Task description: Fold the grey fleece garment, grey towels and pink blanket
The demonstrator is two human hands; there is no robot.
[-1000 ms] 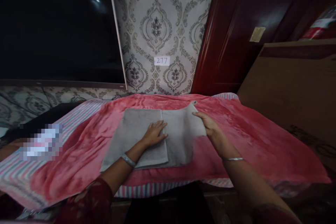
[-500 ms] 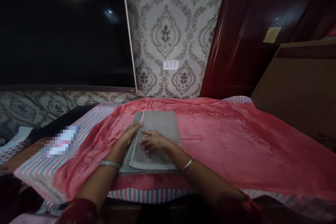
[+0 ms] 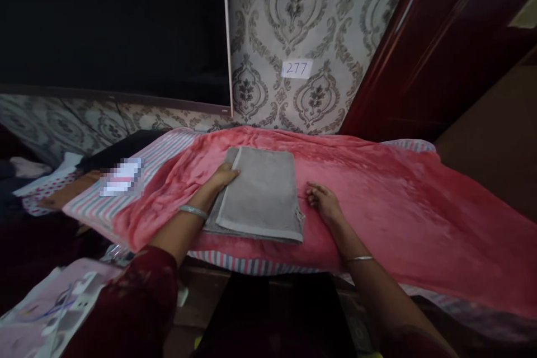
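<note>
A grey towel (image 3: pixel 264 190), folded into a rectangle with its layers offset at the left, lies flat on the pink blanket. My left hand (image 3: pixel 225 175) is at its left side, the fingertips closed over the edge of the upper layer; part of the grip is hidden. To the right of the towel, my right hand (image 3: pixel 323 201) hovers over or rests on the blanket, apart from the towel. Its fingers are loosely curled with gaps between them, and nothing shows in them. Some loose threads or a tag stick out at the towel's right edge.
The pink blanket (image 3: pixel 390 207) lies over a striped cloth (image 3: pixel 155 159). A blurred-out item (image 3: pixel 122 177) rests at the left. A big dark screen (image 3: pixel 113 28) hangs behind, beside a paper label (image 3: pixel 297 69) reading 277. Cluttered items (image 3: pixel 62 307) sit at lower left.
My right hand has moved off the towel's top to the right of it. My left hand stays at the left edge. The camera view has shifted.
</note>
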